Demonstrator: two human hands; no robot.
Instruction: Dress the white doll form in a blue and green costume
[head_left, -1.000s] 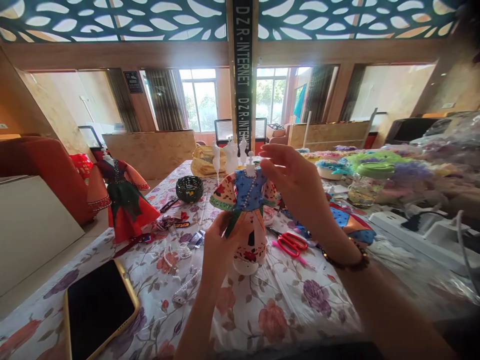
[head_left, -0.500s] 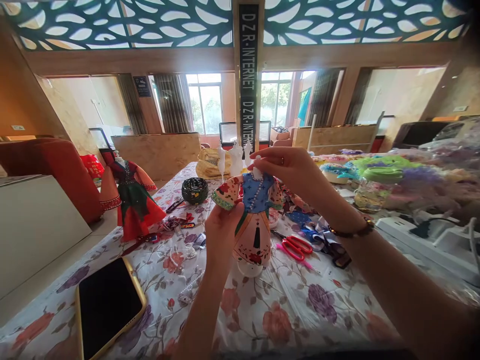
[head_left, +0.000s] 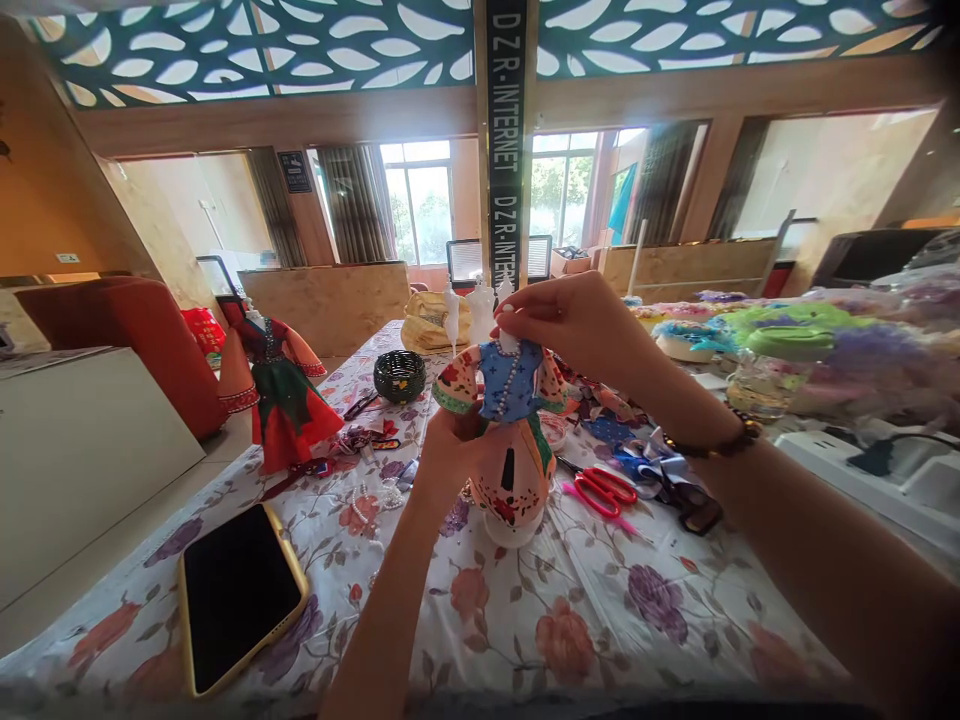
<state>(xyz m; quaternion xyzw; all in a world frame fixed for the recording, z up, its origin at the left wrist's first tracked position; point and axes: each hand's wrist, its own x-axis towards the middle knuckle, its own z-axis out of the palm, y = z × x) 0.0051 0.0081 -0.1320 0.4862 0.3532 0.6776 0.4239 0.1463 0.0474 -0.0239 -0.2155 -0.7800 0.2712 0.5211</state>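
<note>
A small white mannequin [head_left: 514,530] stands upright before me, dressed in a miniature dress [head_left: 511,380] with a blue bodice, floral flared sleeves and a pale skirt with a black tassel. A string of pearl beads [head_left: 514,385] runs slantwise down the bodice. My left hand [head_left: 448,450] is closed round the dress at the waist, its thumb across the front. At the top, my right hand [head_left: 559,312] pinches the mannequin's neck knob between thumb and fingers. Whether a bead end is also in that pinch is hidden.
Red scissors [head_left: 604,490] lie to the right, near ribbon scraps [head_left: 660,475]. A phone [head_left: 244,595] lies front left. Behind stand a black woven basket [head_left: 399,377], white mannequins [head_left: 480,312] and, at left, a doll in a red and green dress [head_left: 281,390]. A power strip [head_left: 862,480] sits far right.
My left hand has slid from beside the sleeve down to the waist and now grips there. The skirt has bunched and turned a little. My right hand stays at the neck.
</note>
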